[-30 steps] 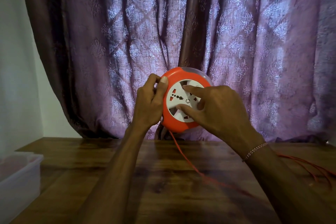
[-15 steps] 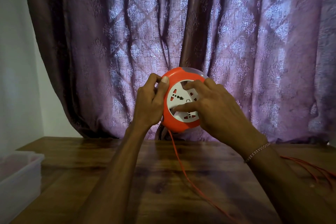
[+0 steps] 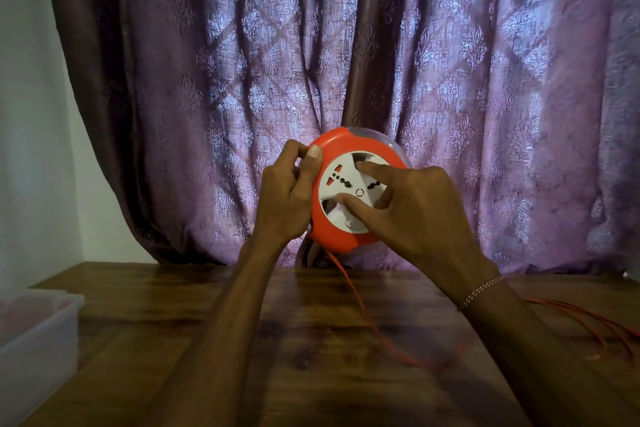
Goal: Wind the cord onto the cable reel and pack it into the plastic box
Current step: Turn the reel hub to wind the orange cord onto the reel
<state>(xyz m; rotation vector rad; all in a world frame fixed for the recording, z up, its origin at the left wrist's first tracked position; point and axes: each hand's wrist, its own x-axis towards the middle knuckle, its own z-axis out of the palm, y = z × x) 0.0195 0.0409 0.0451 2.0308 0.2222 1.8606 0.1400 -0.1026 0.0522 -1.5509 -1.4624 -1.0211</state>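
I hold an orange round cable reel (image 3: 343, 146) with a white socket face up in the air above the wooden table. My left hand (image 3: 285, 196) grips its left rim, thumb on the front edge. My right hand (image 3: 414, 210) lies on the white socket face (image 3: 341, 184), with fingertips pressed into its recesses. A thin orange cord (image 3: 353, 291) hangs from the bottom of the reel down to the table and trails off to the right, where loose loops (image 3: 588, 322) lie. The clear plastic box (image 3: 38, 333) stands at the left edge of the table.
A purple patterned curtain (image 3: 450, 80) hangs right behind the reel. A pale wall (image 3: 31, 114) stands at the left. The dark wooden table (image 3: 311, 374) spreads below my forearms.
My right hand's fingers have shifted around on the white face, turning it. The cord on the table has moved, its slack drawn in toward the reel. My left hand has kept its grip.
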